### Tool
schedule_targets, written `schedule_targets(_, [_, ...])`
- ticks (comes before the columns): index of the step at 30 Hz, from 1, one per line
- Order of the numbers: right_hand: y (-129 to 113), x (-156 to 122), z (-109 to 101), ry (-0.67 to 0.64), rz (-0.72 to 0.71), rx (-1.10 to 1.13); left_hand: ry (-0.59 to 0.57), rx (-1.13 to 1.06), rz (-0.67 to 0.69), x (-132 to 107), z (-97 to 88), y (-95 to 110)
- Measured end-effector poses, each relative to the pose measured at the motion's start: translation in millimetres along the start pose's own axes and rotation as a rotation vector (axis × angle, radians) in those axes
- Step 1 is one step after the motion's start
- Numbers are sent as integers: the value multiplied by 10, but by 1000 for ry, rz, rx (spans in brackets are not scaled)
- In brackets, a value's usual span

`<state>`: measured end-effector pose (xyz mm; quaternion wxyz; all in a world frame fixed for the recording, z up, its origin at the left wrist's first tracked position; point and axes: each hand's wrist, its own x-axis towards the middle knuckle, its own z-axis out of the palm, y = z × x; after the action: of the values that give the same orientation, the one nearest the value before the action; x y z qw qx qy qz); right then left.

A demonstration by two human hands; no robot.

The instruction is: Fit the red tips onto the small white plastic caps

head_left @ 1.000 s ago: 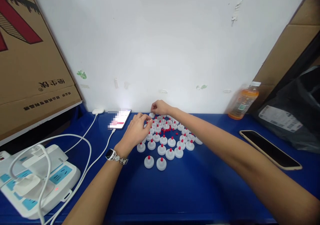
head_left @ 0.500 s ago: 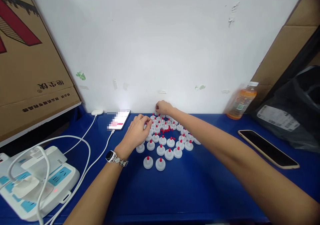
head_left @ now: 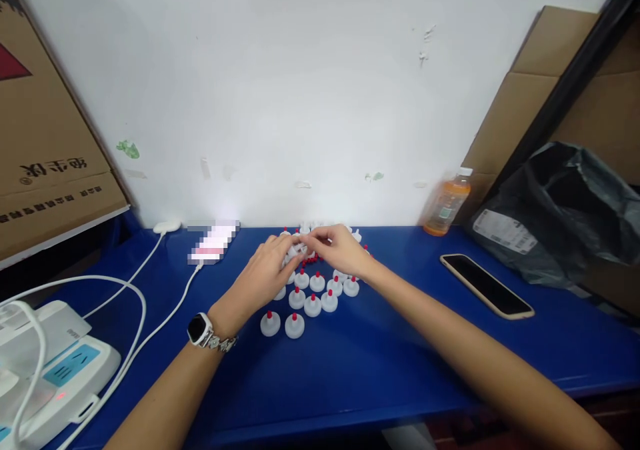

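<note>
My left hand and my right hand meet over the back of a cluster of small parts. Between their fingertips is a white nozzle cap, partly hidden by the fingers. My left thumb and fingers close around it, and my right thumb and forefinger pinch at its upper side. Many white nozzle caps with red tips stand upright below and around the hands, such as the front one. Small loose red tips lie in the middle of the cluster. White caps without red tips stand near the wall.
On the blue table, a power strip with white cables sits at left near a lit phone. To the right are an orange drink bottle, a dark phone and a black plastic bag. A white wall stands behind.
My right hand has come back from beside the wall to meet my left hand, where a white nozzle cap now shows between the fingers. The view has shifted to the right.
</note>
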<state>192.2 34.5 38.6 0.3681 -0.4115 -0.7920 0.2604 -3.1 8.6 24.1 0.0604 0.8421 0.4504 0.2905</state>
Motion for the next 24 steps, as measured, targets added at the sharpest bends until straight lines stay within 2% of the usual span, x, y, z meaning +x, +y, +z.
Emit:
schedule_targets(3, [81, -105, -93, -41, 94, -297, -44, -28, 9, -10, 23, -35])
schedule_targets(5, [108, -122, -162, -181, 135, -471, -44, -32, 2, -11, 43, -65])
schedule_targets(7, [96, -112, -205, -312, 114, -554, -37, -30, 1, -6, 59, -84])
schedule_targets(14, [19, 8, -160, -451, 105, -581, -39, -41, 18, 12, 49, -56])
schedule_targets(24, [57, 13, -195, -480, 100, -635, -56, -36, 12, 17, 51, -78])
